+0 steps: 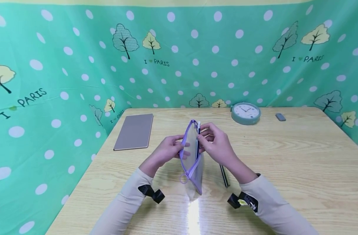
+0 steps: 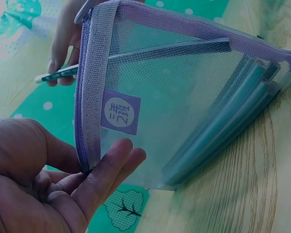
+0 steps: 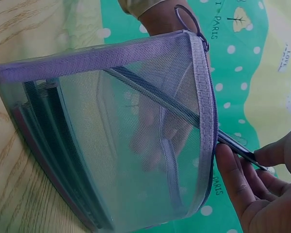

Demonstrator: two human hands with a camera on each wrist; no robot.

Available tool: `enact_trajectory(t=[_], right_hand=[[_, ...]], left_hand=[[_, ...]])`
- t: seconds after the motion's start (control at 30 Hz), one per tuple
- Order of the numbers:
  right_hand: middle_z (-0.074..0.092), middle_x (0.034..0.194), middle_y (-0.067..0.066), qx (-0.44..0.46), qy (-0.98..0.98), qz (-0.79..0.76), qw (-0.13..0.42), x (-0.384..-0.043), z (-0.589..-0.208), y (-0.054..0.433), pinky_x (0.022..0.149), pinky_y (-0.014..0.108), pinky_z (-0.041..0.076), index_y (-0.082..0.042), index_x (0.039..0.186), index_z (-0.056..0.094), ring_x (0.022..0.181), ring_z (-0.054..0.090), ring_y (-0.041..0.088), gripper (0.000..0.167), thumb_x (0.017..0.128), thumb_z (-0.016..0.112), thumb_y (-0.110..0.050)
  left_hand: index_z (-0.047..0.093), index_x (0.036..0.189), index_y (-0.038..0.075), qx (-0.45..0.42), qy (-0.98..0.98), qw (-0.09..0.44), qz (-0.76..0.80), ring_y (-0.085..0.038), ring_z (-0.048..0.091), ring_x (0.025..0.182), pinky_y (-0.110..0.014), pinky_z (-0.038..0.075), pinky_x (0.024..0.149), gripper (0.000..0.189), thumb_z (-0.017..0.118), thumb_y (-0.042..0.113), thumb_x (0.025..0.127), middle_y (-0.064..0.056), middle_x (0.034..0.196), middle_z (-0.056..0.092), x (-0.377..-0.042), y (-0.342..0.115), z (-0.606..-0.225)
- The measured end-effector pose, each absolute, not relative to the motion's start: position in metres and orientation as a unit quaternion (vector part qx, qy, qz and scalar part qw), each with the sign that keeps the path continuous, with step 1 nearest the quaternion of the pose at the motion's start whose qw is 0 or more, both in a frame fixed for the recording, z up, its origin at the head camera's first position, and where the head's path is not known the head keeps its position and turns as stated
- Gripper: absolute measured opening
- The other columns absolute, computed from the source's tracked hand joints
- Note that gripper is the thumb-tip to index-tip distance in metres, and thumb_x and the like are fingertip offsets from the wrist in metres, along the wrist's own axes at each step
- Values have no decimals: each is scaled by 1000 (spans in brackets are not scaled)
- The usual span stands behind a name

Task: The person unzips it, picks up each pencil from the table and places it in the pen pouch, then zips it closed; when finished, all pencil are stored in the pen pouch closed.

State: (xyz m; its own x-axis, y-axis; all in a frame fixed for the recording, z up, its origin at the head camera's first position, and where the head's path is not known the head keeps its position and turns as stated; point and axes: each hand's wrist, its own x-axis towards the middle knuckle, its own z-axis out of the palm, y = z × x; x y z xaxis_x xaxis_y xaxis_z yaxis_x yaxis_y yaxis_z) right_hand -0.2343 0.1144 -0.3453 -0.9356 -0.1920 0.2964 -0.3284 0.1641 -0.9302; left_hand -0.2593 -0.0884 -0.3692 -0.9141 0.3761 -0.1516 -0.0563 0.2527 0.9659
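Note:
A mesh zip pouch [image 1: 193, 169] with purple trim stands unzipped between the hands, its mouth toward the head camera. My left hand [image 1: 168, 148] pinches one edge of the mouth, two fingers lying along the mesh outside, beside a purple label [image 2: 121, 112]. My right hand [image 1: 217, 142] pinches a dark, pencil-like stick [image 1: 198, 143] near its pale end, close to the opposite edge. Most of that stick slants inside the pouch, seen through the mesh. Several more dark sticks [image 3: 63, 141] lie along the pouch's bottom. Their kind is blurred by the mesh.
Two dark and yellowish sticks [image 1: 225, 176] lie on the table by my right forearm. A grey notebook [image 1: 135, 132] is at the back left. At the back right are a round green clock [image 1: 245, 113] and a small grey-blue block [image 1: 280, 117]. A patterned curtain [image 1: 179, 75] hangs behind.

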Motion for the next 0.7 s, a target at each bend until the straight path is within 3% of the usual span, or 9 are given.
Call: enact_trajectory(t=[0.4,0.7], right_hand=[[70,101,27,153,-790,591,55,-234,-341,116,62,33,66,8,125,57,72,72,27,28,99,64,1],[71,98,24,136,-817,557,64,-243,-331,141,63,32,66,9,120,62,70,72,24,24,100,63,-4]], left_hand=[[35,154,-12,122,771,174,601,-38,75,101,-43,64,88,50,43,-1,106,-31,135,62,-261,-91,-371],[35,153,-12,109,768,175,607,-38,76,99,-42,65,85,51,45,-2,105,-32,134,62,-257,-88,-370]])
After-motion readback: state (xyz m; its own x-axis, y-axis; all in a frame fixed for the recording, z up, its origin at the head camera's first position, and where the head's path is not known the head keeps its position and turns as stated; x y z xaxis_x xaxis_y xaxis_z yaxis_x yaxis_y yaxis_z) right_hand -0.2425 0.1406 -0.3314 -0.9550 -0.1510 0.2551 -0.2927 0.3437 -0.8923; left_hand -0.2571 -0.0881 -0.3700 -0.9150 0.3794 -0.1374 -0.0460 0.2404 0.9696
